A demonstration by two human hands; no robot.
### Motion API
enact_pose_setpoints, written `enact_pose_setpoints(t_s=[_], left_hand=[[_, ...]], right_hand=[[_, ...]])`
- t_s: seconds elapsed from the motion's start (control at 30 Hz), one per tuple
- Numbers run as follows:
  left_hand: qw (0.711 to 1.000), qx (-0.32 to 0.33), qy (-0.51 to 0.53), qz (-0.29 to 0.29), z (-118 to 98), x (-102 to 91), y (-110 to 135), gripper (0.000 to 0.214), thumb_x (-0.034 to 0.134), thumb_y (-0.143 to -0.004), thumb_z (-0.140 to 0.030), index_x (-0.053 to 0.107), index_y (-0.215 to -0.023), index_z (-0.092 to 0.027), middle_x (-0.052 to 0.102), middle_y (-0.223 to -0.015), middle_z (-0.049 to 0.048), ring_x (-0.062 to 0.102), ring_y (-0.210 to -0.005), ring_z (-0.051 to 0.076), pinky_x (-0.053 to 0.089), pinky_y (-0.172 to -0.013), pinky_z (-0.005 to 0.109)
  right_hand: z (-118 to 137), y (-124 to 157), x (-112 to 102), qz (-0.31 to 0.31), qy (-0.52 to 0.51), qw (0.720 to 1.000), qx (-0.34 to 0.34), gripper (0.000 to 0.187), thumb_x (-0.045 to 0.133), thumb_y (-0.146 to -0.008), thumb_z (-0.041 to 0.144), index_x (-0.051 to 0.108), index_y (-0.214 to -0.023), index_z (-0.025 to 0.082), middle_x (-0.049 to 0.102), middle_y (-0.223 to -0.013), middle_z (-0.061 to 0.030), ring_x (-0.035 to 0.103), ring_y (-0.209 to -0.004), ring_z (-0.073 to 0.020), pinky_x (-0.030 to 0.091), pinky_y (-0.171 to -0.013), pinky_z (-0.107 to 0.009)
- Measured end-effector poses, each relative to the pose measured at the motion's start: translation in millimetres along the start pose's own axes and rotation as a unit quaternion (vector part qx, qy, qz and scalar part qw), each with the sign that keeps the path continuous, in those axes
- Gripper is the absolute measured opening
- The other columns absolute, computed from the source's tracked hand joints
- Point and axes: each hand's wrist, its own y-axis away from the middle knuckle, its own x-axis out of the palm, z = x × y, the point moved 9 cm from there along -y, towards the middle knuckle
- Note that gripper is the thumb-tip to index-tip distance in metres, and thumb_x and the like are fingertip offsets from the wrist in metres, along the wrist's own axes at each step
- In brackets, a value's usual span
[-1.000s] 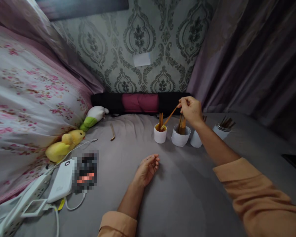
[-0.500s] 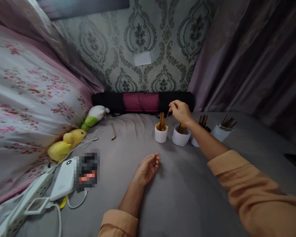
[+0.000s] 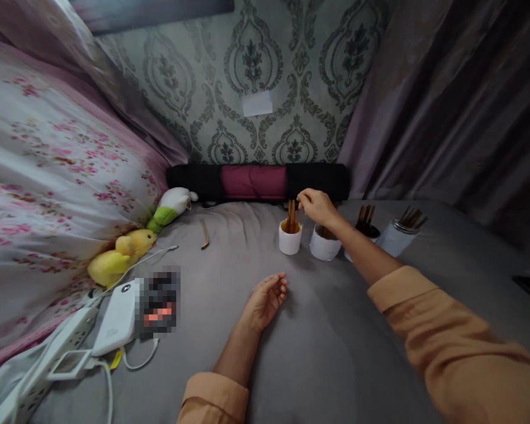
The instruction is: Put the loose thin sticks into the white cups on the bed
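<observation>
My right hand (image 3: 317, 206) pinches a thin brown stick (image 3: 298, 217) between thumb and fingertips. The stick points down at the right side of the white cup with a yellow inside (image 3: 290, 242), and its lower end seems to be inside the rim. Several similar sticks (image 3: 292, 213) stand upright in that cup. Just right of it is a wider white cup (image 3: 324, 246) with its contents partly hidden behind my right hand and wrist. My left hand (image 3: 267, 300) lies on the grey sheet in front of the cups, empty, its fingers loosely curled.
Beyond my right forearm stand a dark-mouthed container (image 3: 368, 228) and a tilted pale jar (image 3: 396, 238), both with sticks. A bent stick-like piece (image 3: 205, 234) lies on the left. Plush toys (image 3: 110, 268), a white power bank (image 3: 117, 321) and a power strip (image 3: 55, 353) line the left side.
My right hand has moved slightly left and down, bringing the stick lower at the yellow-lined cup. My left hand stays in place on the sheet.
</observation>
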Motion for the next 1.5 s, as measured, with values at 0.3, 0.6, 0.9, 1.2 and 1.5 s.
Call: enact_pose_setpoints(t_s=[0.3, 0.6, 0.9, 1.2, 1.5], left_hand=[[1.0, 0.002, 0.001, 0.002, 0.1, -0.5, -0.7, 0.015, 0.06, -0.075, -0.017, 0.063, -0.087, -0.008, 0.06, -0.073, 0.0045, 0.053, -0.058, 0.007, 0.04, -0.053, 0.018], [1.0, -0.002, 0.001, -0.003, -0.4, 0.5, 0.3, 0.014, 0.06, -0.075, -0.017, 0.063, -0.086, -0.008, 0.06, -0.072, 0.0042, 0.053, -0.058, 0.006, 0.04, -0.053, 0.018], [1.0, 0.001, 0.001, -0.002, -0.9, 0.3, -0.4, 0.013, 0.06, -0.075, -0.017, 0.062, -0.085, -0.009, 0.06, -0.072, 0.0042, 0.053, -0.059, 0.007, 0.039, -0.053, 0.018], [1.0, 0.0, 0.006, -0.005, -0.4, -1.0, -0.6, 0.014, 0.06, -0.075, -0.017, 0.062, -0.086, -0.009, 0.06, -0.072, 0.0042, 0.053, -0.058, 0.007, 0.04, -0.053, 0.018], [1.0, -0.002, 0.005, -0.004, 0.0, -1.1, -1.8, 0.014, 0.061, -0.074, -0.017, 0.062, -0.086, -0.009, 0.061, -0.072, 0.0041, 0.053, -0.058, 0.006, 0.039, -0.053, 0.018]], right_hand=[[-2.8, 3.6, 12.6, 0.023, 0.004, 1.0, -0.002, 0.026, 0.04, -0.084, 0.026, 0.063, -0.077, 0.016, 0.066, -0.069, -0.0028, 0.056, -0.06, -0.0113, 0.037, -0.059, -0.021], [-13.3, 3.5, 19.4, 0.026, -0.009, 0.999, 0.023, 0.025, 0.04, -0.084, 0.026, 0.063, -0.081, 0.016, 0.066, -0.071, -0.0031, 0.057, -0.061, -0.0113, 0.038, -0.059, -0.021], [-15.2, 3.9, 19.0, 0.018, -0.001, 0.999, 0.038, 0.024, 0.042, -0.083, 0.027, 0.063, -0.08, 0.016, 0.067, -0.074, -0.0048, 0.058, -0.064, -0.0125, 0.04, -0.062, -0.022], [-15.9, 4.3, 23.1, 0.023, -0.003, 0.999, 0.036, 0.026, 0.041, -0.084, 0.028, 0.064, -0.085, 0.016, 0.068, -0.076, -0.005, 0.059, -0.064, -0.013, 0.041, -0.063, -0.023], [-16.1, 4.2, 25.5, 0.032, 0.005, 0.999, 0.038, 0.025, 0.041, -0.084, 0.026, 0.064, -0.089, 0.016, 0.068, -0.077, -0.0054, 0.06, -0.062, -0.0128, 0.042, -0.063, -0.023]])
